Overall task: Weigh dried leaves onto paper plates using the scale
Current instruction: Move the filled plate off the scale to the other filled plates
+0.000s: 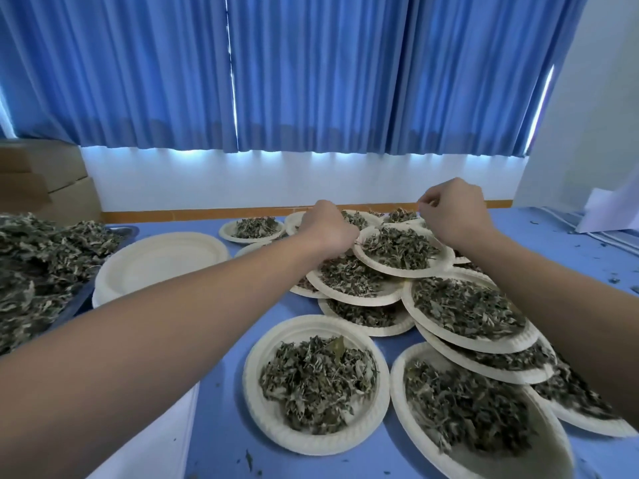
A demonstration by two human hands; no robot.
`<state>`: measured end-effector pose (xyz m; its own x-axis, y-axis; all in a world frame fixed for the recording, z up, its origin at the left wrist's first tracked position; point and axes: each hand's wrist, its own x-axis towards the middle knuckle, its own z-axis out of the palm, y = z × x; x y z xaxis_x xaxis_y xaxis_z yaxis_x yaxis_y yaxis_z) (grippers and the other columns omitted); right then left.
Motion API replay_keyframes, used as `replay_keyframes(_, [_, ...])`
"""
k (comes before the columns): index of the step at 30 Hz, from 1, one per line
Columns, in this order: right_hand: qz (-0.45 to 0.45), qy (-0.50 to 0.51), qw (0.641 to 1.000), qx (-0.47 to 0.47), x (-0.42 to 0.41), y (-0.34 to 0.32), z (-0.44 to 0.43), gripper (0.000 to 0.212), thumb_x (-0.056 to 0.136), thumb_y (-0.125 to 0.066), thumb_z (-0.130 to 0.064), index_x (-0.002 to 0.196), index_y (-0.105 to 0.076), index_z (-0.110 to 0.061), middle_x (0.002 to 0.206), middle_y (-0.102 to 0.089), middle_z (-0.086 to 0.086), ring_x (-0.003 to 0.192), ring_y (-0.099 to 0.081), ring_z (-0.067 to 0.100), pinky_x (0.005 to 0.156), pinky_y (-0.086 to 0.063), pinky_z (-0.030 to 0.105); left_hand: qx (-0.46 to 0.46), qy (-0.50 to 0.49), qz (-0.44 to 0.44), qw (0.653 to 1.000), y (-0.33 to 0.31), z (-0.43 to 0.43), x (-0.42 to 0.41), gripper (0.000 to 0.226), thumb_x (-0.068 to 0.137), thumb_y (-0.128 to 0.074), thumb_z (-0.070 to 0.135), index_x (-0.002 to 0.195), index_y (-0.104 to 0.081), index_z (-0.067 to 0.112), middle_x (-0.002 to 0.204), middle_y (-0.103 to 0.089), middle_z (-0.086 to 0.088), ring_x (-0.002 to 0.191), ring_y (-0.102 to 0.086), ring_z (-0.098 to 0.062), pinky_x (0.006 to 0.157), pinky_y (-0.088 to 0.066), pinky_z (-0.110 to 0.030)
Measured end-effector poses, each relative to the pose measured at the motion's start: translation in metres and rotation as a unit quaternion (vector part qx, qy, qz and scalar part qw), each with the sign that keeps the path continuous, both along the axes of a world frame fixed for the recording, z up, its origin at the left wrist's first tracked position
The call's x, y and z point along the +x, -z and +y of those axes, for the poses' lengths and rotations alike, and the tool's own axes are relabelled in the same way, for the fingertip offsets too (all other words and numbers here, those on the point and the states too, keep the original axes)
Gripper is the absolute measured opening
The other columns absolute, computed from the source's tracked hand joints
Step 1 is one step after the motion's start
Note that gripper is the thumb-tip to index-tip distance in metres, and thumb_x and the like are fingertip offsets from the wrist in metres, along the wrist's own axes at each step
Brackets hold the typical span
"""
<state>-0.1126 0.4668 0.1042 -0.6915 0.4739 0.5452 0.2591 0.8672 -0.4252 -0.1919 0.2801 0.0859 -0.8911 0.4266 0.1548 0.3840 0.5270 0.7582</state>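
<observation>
Several paper plates heaped with dried leaves overlap on the blue table [221, 426], from the nearest one [316, 385] back to the wall. My left hand [328, 226] grips the left rim of a filled plate [403, 250] that sits on top of the pile. My right hand [453, 209] hovers just behind that plate with its fingers curled together, and I see nothing between them. A stack of empty plates [162, 261] stands at the left. Loose dried leaves [31, 271] fill a metal tray [79, 302] at the far left. No scale is in view.
Cardboard boxes [45, 181] stand at the back left against the wall. White paper [608, 212] lies at the far right edge of the table. Leaf crumbs dot the table on the right. Blue curtains hang behind.
</observation>
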Motion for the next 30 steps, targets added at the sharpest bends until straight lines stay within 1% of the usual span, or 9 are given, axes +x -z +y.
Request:
replay_keyframes(4, [0.000,-0.134,0.990,0.044,-0.014,-0.013,-0.059,0.015,0.095,-0.066,-0.013,0.090,-0.080,-0.011,0.077,-0.069,0.000,0.071,-0.064,0.016,0.070,-0.048,0.024,0.014,0.004,0.069,0.997,-0.006,-0.035,-0.003,0.014,0.089,-0.065,0.013,0.081,-0.075,0.007,0.073,-0.068,-0.002,0.070,-0.062,-0.020,0.063,-0.047,-0.026])
replay_keyframes(7, [-0.027,-0.226,0.971,0.074,-0.030,-0.016,-0.112,0.013,0.091,-0.068,-0.012,0.087,-0.080,-0.012,0.073,-0.069,-0.004,0.066,-0.059,0.004,0.058,-0.038,0.006,0.002,-0.004,0.127,0.992,-0.013,-0.074,-0.001,0.014,0.086,-0.065,0.013,0.077,-0.075,0.016,0.072,-0.070,-0.002,0.073,-0.065,-0.016,0.064,-0.047,-0.027])
replay_keyframes(9, [-0.045,-0.259,0.961,0.091,-0.041,-0.016,-0.148,0.016,0.089,-0.066,-0.008,0.085,-0.081,-0.014,0.070,-0.066,-0.004,0.061,-0.054,0.001,0.053,-0.036,0.005,-0.020,-0.004,0.144,0.989,-0.015,-0.105,-0.003,0.018,0.084,-0.063,0.011,0.070,-0.073,0.010,0.068,-0.071,-0.011,0.067,-0.067,-0.021,0.066,-0.055,-0.035])
replay_keyframes(12, [-0.058,-0.299,0.948,0.094,-0.053,-0.013,-0.196,0.023,0.085,-0.061,-0.005,0.086,-0.081,-0.016,0.072,-0.068,-0.004,0.064,-0.057,0.005,0.056,-0.040,0.009,-0.058,0.015,0.150,0.987,-0.015,-0.162,-0.008,0.017,0.084,-0.063,0.008,0.071,-0.075,0.007,0.069,-0.072,-0.012,0.067,-0.071,-0.021,0.070,-0.056,-0.032])
replay_keyframes(14, [-0.072,-0.333,0.935,0.094,-0.060,-0.010,-0.225,0.023,0.085,-0.061,-0.005,0.088,-0.081,-0.015,0.078,-0.072,0.001,0.073,-0.063,0.016,0.068,-0.051,0.024,-0.082,0.026,0.154,0.984,-0.013,-0.200,-0.012,0.016,0.084,-0.065,0.008,0.075,-0.077,0.010,0.072,-0.074,-0.007,0.066,-0.070,-0.016,0.068,-0.054,-0.028])
replay_keyframes(16, [-0.087,-0.366,0.919,0.115,-0.065,-0.004,-0.250,0.020,0.088,-0.063,-0.009,0.090,-0.081,-0.015,0.081,-0.071,0.002,0.079,-0.063,0.022,0.074,-0.050,0.033,-0.101,0.036,0.167,0.980,-0.008,-0.235,-0.016,0.013,0.086,-0.069,0.011,0.080,-0.080,0.014,0.070,-0.072,0.005,0.061,-0.063,-0.003,0.065,-0.050,-0.022])
replay_keyframes(23, [-0.178,-0.480,0.830,0.222,-0.067,0.015,-0.290,0.010,0.093,-0.072,-0.031,0.094,-0.082,-0.028,0.075,-0.058,-0.019,0.070,-0.053,-0.006,0.069,-0.039,0.020,-0.179,0.085,0.185,0.963,0.013,-0.307,-0.022,0.013,0.091,-0.070,0.026,0.094,-0.081,0.020,0.086,-0.076,0.007,0.081,-0.067,-0.008,0.080,-0.052,-0.031])
replay_keyframes(26, [-0.192,-0.490,0.816,0.240,-0.064,0.020,-0.291,0.011,0.093,-0.071,-0.035,0.092,-0.081,-0.031,0.079,-0.055,-0.019,0.075,-0.053,-0.008,0.066,-0.035,0.018,-0.167,0.103,0.194,0.961,0.020,-0.316,-0.023,0.013,0.092,-0.068,0.025,0.094,-0.081,0.022,0.088,-0.074,0.011,0.084,-0.065,-0.005,0.083,-0.052,-0.031])
replay_keyframes(30, [-0.195,-0.484,0.810,0.268,-0.060,0.021,-0.289,0.016,0.096,-0.066,-0.033,0.093,-0.080,-0.027,0.086,-0.058,-0.012,0.077,-0.054,0.003,0.069,-0.038,0.026,-0.143,0.133,0.209,0.958,0.026,-0.318,-0.022,0.013,0.094,-0.068,0.023,0.095,-0.080,0.020,0.087,-0.069,0.012,0.089,-0.064,-0.008,0.086,-0.050,-0.032])
